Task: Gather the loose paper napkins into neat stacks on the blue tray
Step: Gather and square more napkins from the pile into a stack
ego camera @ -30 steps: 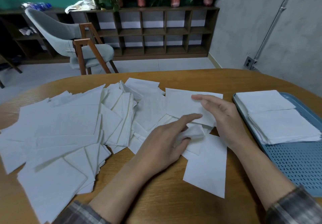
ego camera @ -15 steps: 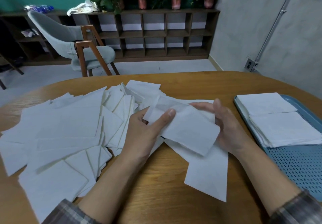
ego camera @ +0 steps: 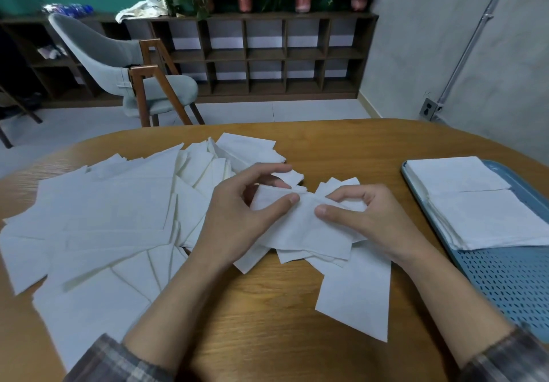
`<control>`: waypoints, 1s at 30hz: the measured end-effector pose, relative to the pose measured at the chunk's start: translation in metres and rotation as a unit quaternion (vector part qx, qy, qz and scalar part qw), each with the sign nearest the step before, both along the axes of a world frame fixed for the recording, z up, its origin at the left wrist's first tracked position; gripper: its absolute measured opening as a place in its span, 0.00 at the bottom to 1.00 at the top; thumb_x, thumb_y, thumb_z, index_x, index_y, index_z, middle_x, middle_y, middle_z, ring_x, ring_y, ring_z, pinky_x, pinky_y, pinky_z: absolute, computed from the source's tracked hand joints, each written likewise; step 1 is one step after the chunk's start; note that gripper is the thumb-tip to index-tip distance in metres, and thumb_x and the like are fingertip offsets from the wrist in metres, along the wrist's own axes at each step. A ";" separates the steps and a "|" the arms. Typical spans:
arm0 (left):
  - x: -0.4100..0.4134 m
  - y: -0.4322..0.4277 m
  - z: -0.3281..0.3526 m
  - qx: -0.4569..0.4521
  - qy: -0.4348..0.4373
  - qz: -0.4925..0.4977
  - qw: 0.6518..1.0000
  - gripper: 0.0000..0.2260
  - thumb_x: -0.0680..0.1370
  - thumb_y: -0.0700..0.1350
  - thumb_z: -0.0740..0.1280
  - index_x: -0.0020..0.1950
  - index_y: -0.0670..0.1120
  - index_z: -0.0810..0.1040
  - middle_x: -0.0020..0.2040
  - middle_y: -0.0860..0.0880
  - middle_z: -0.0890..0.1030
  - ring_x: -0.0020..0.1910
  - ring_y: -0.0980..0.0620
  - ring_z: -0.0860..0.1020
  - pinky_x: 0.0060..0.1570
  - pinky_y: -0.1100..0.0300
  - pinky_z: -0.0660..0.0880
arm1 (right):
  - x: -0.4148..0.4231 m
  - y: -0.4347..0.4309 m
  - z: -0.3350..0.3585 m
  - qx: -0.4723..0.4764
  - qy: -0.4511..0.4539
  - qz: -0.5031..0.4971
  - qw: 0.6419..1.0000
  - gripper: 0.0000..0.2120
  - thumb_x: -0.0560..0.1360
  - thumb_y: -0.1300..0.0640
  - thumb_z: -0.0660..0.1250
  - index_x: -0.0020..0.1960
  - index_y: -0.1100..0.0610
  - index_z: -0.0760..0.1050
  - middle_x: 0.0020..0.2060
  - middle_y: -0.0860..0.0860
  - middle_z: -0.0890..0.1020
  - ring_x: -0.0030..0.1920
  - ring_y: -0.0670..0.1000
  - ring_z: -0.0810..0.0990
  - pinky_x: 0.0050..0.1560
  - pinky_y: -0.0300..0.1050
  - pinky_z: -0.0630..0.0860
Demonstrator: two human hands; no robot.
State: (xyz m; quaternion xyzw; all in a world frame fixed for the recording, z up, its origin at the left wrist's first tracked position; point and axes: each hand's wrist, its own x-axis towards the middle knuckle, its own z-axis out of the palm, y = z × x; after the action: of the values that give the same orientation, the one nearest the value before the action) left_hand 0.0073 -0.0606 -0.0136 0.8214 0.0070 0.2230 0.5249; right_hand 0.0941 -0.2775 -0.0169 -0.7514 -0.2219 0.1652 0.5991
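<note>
Both hands are closed on a small bundle of paper napkins [ego camera: 303, 230], held just above the middle of the wooden table [ego camera: 267, 337]. The left hand [ego camera: 246, 218] pinches the bundle's left end between thumb and curled fingers. The right hand [ego camera: 371, 221] grips the right end, thumb on top and fingers curled behind. The sheets in the bundle are not squared: corners fan out below and behind it, so the step in hand looks like evening them up before they go across.

To do that well, I would loosen both grips slightly and tap one long edge of the bundle on the table, then turn it and tap a short edge. Thin tissue like this probably creases if it is squeezed, so light pressure at the ends should serve better than a fist.

The blue tray [ego camera: 505, 280] lies at the table's right edge and already carries a far stack [ego camera: 457, 173] and a near stack [ego camera: 490, 221], touching each other. The near stack's edges look slightly stepped, so the bundle should go down flat with its corners matched, not dropped on.

Most loose napkins [ego camera: 104, 218] lie spread toward the left edge, and a single napkin [ego camera: 356, 298] lies toward the near edge, under the right forearm. Much of the task seems left to do.
</note>
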 end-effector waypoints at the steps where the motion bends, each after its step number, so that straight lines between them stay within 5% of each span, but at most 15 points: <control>1: 0.000 0.001 -0.001 0.017 0.000 0.001 1.000 0.10 0.77 0.46 0.78 0.57 0.56 0.87 0.49 0.60 0.86 0.54 0.59 0.83 0.49 0.71 0.75 | 0.000 0.000 0.000 -0.002 -0.003 0.000 1.000 0.07 0.72 0.50 0.79 0.45 0.53 0.88 0.45 0.50 0.89 0.46 0.52 0.87 0.48 0.46 0.78; 5: 0.002 0.003 -0.006 0.047 0.012 -0.001 0.999 0.03 0.78 0.46 0.76 0.50 0.54 0.89 0.48 0.63 0.86 0.54 0.61 0.83 0.49 0.70 0.76 | 0.000 -0.001 0.001 0.003 -0.012 -0.001 1.000 0.08 0.70 0.48 0.79 0.45 0.52 0.88 0.45 0.48 0.88 0.46 0.48 0.87 0.46 0.43 0.77; 8: 0.001 0.006 0.000 0.038 0.014 -0.033 0.999 0.03 0.79 0.45 0.76 0.49 0.52 0.89 0.49 0.61 0.87 0.55 0.60 0.83 0.51 0.67 0.77 | 0.002 -0.001 0.002 0.001 -0.010 0.003 1.000 0.11 0.69 0.44 0.80 0.48 0.48 0.88 0.51 0.44 0.88 0.53 0.44 0.85 0.56 0.45 0.76; 11: -0.002 0.010 0.009 -0.012 0.035 -0.060 0.998 0.04 0.79 0.45 0.75 0.47 0.53 0.89 0.47 0.59 0.88 0.47 0.61 0.82 0.42 0.70 0.73 | 0.002 -0.002 0.001 0.015 0.013 0.027 0.999 0.19 0.67 0.37 0.78 0.54 0.45 0.88 0.57 0.44 0.87 0.60 0.46 0.84 0.63 0.51 0.77; 14: -0.002 0.011 0.008 -0.007 0.045 -0.036 0.998 0.04 0.79 0.47 0.74 0.47 0.55 0.88 0.46 0.60 0.87 0.40 0.61 0.78 0.38 0.71 0.70 | 0.000 -0.002 0.000 0.053 0.050 0.033 0.997 0.15 0.72 0.42 0.79 0.54 0.50 0.88 0.53 0.51 0.88 0.55 0.54 0.87 0.55 0.51 0.80; 19: 0.000 0.008 0.005 -0.025 0.056 -0.017 0.998 0.06 0.79 0.46 0.75 0.54 0.55 0.88 0.42 0.54 0.86 0.33 0.61 0.74 0.34 0.73 0.68 | -0.003 -0.001 0.002 0.044 0.037 0.000 0.998 0.07 0.76 0.53 0.75 0.53 0.53 0.88 0.49 0.51 0.89 0.49 0.52 0.89 0.47 0.42 0.82; 23: 0.001 0.003 0.002 -0.034 0.049 -0.024 0.998 0.10 0.77 0.43 0.78 0.56 0.54 0.87 0.46 0.58 0.87 0.50 0.61 0.84 0.48 0.70 0.77 | -0.006 0.003 0.001 0.043 0.033 -0.007 0.999 0.11 0.74 0.52 0.77 0.56 0.50 0.87 0.49 0.45 0.89 0.50 0.47 0.87 0.44 0.38 0.81; 30: 0.005 -0.009 -0.008 -0.123 0.038 0.000 0.992 0.09 0.78 0.41 0.77 0.56 0.51 0.86 0.46 0.53 0.89 0.51 0.57 0.86 0.53 0.62 0.80 | -0.008 0.008 -0.004 0.089 0.013 0.010 0.996 0.27 0.73 0.52 0.78 0.69 0.35 0.76 0.54 0.47 0.87 0.55 0.51 0.86 0.55 0.52 0.83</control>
State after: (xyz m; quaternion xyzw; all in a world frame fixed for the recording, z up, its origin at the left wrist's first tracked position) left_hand 0.0123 -0.0692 -0.0216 0.7587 0.0540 0.1887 0.6211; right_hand 0.0866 -0.2693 -0.0211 -0.6907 -0.2356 0.1601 0.6647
